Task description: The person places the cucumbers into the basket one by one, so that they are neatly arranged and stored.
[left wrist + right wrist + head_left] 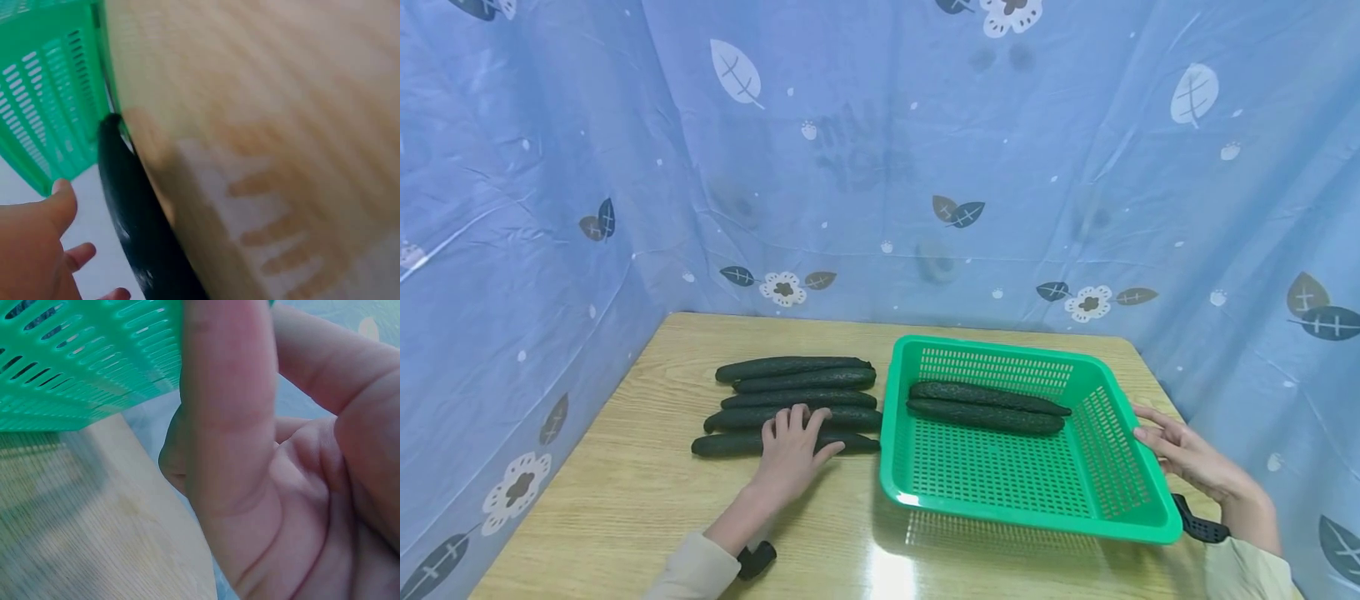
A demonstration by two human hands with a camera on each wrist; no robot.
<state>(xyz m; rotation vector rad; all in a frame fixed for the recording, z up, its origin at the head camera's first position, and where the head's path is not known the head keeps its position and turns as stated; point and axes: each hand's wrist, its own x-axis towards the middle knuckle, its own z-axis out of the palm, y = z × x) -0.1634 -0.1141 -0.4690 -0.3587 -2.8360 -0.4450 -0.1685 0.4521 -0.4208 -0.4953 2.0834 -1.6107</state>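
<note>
Several dark green cucumbers (730, 444) lie side by side on the table, left of a green plastic basket (1037, 519). My left hand (790, 458) is over the nearest ones, fingers spread and thumb out to the right. In the left wrist view, a gap shows between the thumb and the front cucumber (137, 212), whose tip is close by the basket. Two more cucumbers (985, 417) rest together inside the basket, toward its back. At the basket's right rim, my right hand (1195, 458) grips the edge between thumb and fingers; in the right wrist view a finger hides part of the rim.
The wooden table (602, 492) is bounded at the back and sides by a blue patterned curtain (865, 167). A black strap (1202, 525) is on the right wrist, and a black piece (756, 560) on the left.
</note>
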